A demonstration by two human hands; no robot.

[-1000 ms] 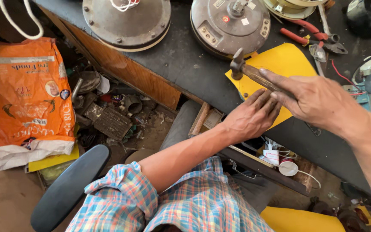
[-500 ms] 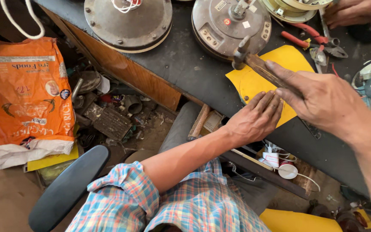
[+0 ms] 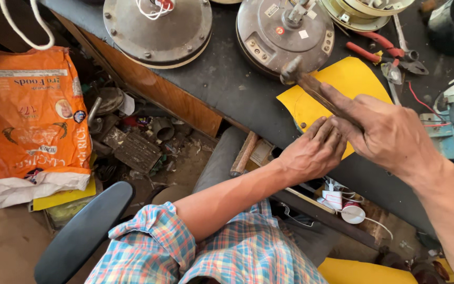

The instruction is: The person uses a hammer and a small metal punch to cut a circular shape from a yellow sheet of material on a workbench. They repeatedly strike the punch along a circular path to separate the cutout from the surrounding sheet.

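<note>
Your right hand (image 3: pixel 390 134) is clenching the wooden handle of a hammer (image 3: pixel 311 87), whose metal head is hanging just beyond your fingertips, over the rim of the grey fan motor housing (image 3: pixel 285 31) and the far edge of the yellow sheet (image 3: pixel 337 84). Your left hand (image 3: pixel 311 152) is lying flat, fingers released and pressed together, holding nothing, on the near edge of that sheet, directly beneath your right knuckles.

Risks, as judged from this arrangement:
(a) Your left fingertips are sitting close under the handle; a stroke falling short is likely to be catching them.
(b) The sheet is overhanging the edge of the dark workbench (image 3: pixel 222 84); if your palm is easing off, the sheet could be slipping toward the cluttered floor.
(c) The head is hovering at the housing's rim; a glancing blow may be denting the casing or skidding sideways toward the red-handled pliers (image 3: pixel 379 52), which are lying past your right fingers.
(d) You are gripping the handle mid-length, which is reducing control of the head
</note>
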